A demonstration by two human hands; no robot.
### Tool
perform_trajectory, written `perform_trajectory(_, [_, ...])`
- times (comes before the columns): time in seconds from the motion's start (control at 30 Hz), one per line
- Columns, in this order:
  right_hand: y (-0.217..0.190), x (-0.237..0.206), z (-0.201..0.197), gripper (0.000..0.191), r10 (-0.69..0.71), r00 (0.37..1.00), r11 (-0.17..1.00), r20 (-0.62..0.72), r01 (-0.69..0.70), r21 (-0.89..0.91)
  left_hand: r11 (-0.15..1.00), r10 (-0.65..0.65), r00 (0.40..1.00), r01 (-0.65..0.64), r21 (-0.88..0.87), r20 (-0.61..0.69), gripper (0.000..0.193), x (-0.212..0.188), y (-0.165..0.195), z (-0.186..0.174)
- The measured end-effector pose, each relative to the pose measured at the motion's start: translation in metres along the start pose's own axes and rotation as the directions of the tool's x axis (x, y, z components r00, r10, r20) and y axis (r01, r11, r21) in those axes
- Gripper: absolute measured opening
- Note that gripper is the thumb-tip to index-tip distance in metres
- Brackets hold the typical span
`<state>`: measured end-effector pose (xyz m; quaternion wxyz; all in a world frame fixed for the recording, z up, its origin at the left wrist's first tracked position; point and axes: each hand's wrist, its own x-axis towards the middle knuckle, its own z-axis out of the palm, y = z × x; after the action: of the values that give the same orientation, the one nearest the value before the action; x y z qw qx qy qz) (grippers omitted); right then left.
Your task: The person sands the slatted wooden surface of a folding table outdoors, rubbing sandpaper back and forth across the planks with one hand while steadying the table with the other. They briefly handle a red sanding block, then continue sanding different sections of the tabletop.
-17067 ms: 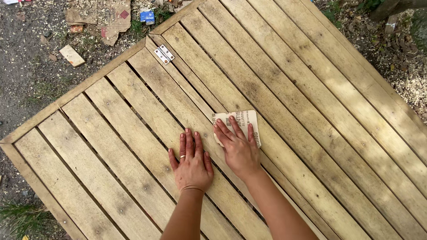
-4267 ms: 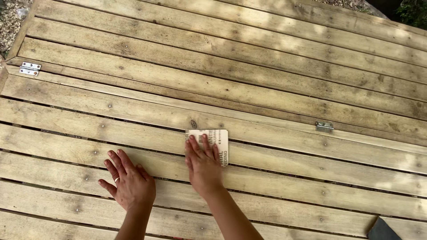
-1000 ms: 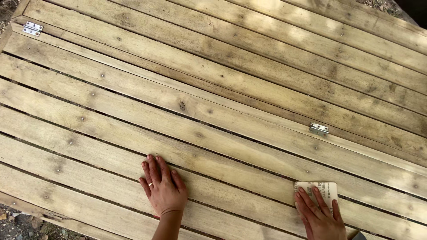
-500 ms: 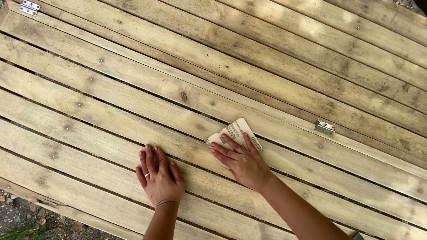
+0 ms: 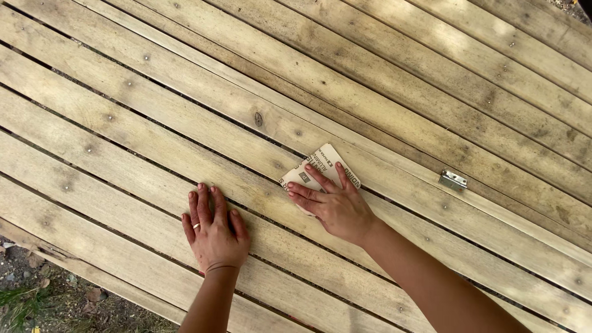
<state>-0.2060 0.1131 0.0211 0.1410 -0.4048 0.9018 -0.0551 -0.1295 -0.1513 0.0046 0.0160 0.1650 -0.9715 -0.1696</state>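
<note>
My right hand (image 5: 336, 206) presses flat on the sandpaper (image 5: 322, 171), at one o'clock from my left hand (image 5: 213, 231), which lies splayed, seemingly bracing me on the boards (image 5: 154, 123).

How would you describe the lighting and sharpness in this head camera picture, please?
Head view: soft, dappled daylight, brighter patches on the planks at top; no hard glare. The left hand, right hand and sandpaper sheet are sharp, with only faint shadows beneath them; the metal hinge glints slightly.
</note>
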Motion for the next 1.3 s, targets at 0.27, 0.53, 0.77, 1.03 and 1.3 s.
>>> perform_trajectory(0.27, [0.033,-0.146,-0.02,0.08,0.1,0.966,0.988,0.24,-0.067,-0.142,0.998,0.002,1.0,-0.001,0.06,-0.025,0.064,0.004,0.005,0.0])
perform_trajectory(0.53, [-0.02,0.074,-0.009,0.051,0.026,0.995,1.0,-0.092,-0.026,0.007,1.0,-0.011,1.0,0.011,0.024,-0.02,0.062,0.004,0.004,-0.001])
perform_trajectory(0.77, [-0.053,-0.07,0.041,0.068,0.044,0.996,0.993,-0.075,-0.035,0.117,0.999,-0.024,1.0,0.024,-0.048,0.006,0.061,0.007,0.003,-0.005])
perform_trajectory(1.03, [-0.049,-0.262,0.114,0.055,0.155,0.9,0.975,-0.407,-0.207,-0.085,0.999,-0.004,1.0,0.004,0.036,0.02,0.066,0.009,0.002,0.002])
perform_trajectory(1.3, [-0.112,-0.018,0.036,0.066,0.07,0.992,0.983,-0.109,-0.05,0.174,0.882,-0.084,0.994,0.039,-0.47,-0.074,0.056,0.004,-0.001,-0.013])
